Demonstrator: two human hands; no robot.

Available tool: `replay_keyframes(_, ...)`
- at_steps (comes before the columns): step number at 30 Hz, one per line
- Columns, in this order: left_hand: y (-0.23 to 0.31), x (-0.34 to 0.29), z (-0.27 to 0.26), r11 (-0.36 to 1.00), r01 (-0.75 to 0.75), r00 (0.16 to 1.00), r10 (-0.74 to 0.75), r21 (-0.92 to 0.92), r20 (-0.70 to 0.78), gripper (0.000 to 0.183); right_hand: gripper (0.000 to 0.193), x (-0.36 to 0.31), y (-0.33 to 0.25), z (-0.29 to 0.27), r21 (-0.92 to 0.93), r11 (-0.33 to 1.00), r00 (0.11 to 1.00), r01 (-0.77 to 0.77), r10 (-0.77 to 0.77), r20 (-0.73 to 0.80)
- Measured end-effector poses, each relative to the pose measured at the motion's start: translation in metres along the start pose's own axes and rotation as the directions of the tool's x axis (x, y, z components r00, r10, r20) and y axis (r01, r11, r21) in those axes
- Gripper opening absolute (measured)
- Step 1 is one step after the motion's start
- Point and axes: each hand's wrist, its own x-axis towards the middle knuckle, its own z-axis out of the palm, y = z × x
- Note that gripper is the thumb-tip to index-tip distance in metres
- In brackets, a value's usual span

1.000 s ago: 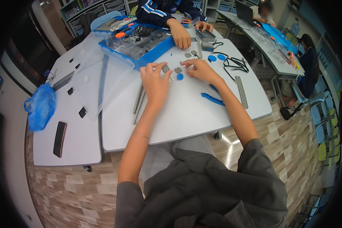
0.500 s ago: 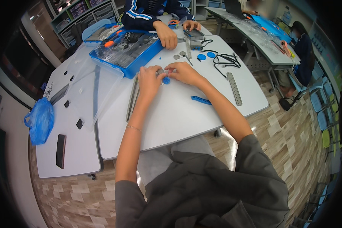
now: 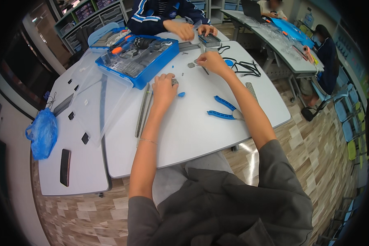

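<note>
My left hand (image 3: 164, 91) is closed around a small grey perforated building piece (image 3: 175, 82), which pokes out beside the fingertips. Just right of it a small blue part (image 3: 181, 94) lies on the white table. Farther off, my right hand (image 3: 212, 63) has its thumb and fingers pinched together over some loose grey parts; what they hold is too small to make out. Next to those fingertips rests a grey connector plate (image 3: 191, 65). Blue-handled pliers (image 3: 222, 108) lie spread on the table, nearer than my right hand and partly under its forearm.
A blue parts box (image 3: 151, 65) stands beyond my left hand, with a clear plastic lid (image 3: 110, 96) beside it. Long grey beams (image 3: 140, 115) lie left of my left forearm. Black cables (image 3: 248, 69) curl at the right. Across the table, a co-worker's hand (image 3: 208, 30) touches a grey device.
My hands have parted: the right moved away and to the right, toward the loose grey parts. The blue part now lies free on the table, and more of the pliers shows.
</note>
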Motion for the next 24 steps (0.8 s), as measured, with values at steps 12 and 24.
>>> replay_keyframes(12, 0.001, -0.008, -0.007, 0.984, -0.155, 0.959, 0.129, -0.087, -0.251, 0.04, 0.029, 0.008, -0.02, 0.013, -0.012, 1.0, 0.997, 0.006, -0.005, 0.078)
replay_keyframes(24, 0.033, -0.024, -0.017, 0.408, 0.105, 0.992, -0.105, -0.907, 0.068, 0.024, 0.027, -0.071, -0.074, -0.02, 0.726, 0.58, 0.91, -0.369, 0.065, 0.41)
